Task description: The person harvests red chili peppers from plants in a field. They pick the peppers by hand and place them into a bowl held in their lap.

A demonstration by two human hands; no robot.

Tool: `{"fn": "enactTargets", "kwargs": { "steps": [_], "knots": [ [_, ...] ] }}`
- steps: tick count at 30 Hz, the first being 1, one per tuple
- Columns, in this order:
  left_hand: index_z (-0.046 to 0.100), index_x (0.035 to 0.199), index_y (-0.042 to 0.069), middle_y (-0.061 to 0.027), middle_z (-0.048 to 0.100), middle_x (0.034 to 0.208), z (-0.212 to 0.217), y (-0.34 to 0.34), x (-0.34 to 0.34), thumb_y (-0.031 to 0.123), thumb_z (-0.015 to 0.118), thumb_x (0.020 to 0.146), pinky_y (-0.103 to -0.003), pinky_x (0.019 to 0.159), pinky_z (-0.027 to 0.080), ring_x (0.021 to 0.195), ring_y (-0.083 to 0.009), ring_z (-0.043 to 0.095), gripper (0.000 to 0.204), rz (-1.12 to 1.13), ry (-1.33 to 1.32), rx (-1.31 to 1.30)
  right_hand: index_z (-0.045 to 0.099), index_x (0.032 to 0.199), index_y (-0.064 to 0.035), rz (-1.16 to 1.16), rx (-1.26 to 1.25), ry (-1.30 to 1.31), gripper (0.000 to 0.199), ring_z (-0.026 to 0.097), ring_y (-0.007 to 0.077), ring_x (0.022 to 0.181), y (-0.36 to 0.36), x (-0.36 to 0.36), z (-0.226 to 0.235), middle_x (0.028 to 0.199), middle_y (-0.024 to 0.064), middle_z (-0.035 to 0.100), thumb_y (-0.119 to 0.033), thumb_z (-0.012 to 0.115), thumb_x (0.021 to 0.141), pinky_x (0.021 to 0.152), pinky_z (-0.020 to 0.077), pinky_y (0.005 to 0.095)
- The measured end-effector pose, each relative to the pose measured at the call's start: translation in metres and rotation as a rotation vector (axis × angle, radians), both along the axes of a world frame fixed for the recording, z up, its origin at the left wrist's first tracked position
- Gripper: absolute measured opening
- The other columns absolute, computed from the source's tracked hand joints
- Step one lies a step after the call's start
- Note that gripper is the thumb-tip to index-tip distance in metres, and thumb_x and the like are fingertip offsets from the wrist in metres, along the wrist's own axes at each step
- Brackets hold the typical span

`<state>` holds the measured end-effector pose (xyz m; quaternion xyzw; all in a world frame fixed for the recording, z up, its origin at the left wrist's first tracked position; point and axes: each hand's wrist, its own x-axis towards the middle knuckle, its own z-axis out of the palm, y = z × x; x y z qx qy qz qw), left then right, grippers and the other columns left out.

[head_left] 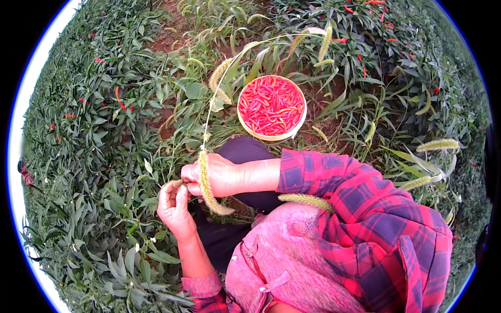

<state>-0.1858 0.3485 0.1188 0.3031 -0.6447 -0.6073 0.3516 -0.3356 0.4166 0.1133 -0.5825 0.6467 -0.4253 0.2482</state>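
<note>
My left hand and my right hand meet at chest height, low over the plants. The fingers of both are closed around a small dark bit that looks like a stem; what it belongs to is hidden. A foxtail grass seed head droops across the back of my right hand on a long arching stalk. Beyond my hands, to the right, stands a round yellow-rimmed bucket filled with red chili peppers.
Leafy pepper plants crowd the left side, with some red chilies on them. More pepper bushes with red fruit grow at the far right. Tall weeds and patches of brown soil lie between. My dark-clad knee is beneath my right wrist.
</note>
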Motion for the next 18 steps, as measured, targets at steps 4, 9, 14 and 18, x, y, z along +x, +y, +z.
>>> {"fn": "enactTargets", "kwargs": {
  "steps": [4,9,14,18],
  "knots": [
    [0.060,0.100,0.001,-0.0004,0.060,0.086,0.012,0.008,-0.008,0.010,0.063,0.091,-0.021,0.066,0.045,0.074,-0.0069,0.055,0.012,-0.090,0.016,0.185,0.058,0.081,-0.0087,0.024,-0.086,0.181,0.018,0.063,0.0352,0.062,0.016,-0.008,0.005,0.064,0.0134,0.061,-0.025,0.064,0.075,0.055,0.0489,0.0476],
    [0.056,0.104,0.000,-0.0060,0.062,0.093,0.013,0.008,-0.019,0.013,0.064,0.090,-0.024,0.070,0.048,0.076,-0.0126,0.058,0.021,-0.254,0.152,0.646,0.052,0.079,-0.0083,0.072,-0.430,0.343,0.017,0.062,0.0303,0.057,0.041,-0.063,-0.006,0.059,0.0091,0.057,-0.021,0.063,0.075,0.048,0.0477,0.0406],
    [0.055,0.098,0.001,-0.0045,0.060,0.085,0.004,-0.024,-0.015,0.009,0.058,0.091,-0.023,0.063,0.044,0.068,-0.0096,0.054,0.010,-0.063,-0.070,0.390,0.062,0.092,-0.0049,-0.632,0.206,0.156,0.027,0.065,0.0375,0.080,0.083,-0.252,-0.101,0.081,0.0199,0.065,-0.030,0.060,0.082,0.070,0.0501,0.0461],
    [0.055,0.092,0.004,-0.0049,0.059,0.085,-0.034,-0.041,-0.006,0.008,0.057,0.091,-0.023,0.063,0.043,0.067,-0.0102,0.054,0.004,-0.105,-0.198,0.444,0.063,0.098,-0.0056,-0.813,0.384,0.109,0.034,0.063,0.0373,0.093,0.099,-0.299,-0.170,0.096,0.0206,0.066,-0.036,0.059,0.083,0.080,0.0485,0.0462]
  ]
}}
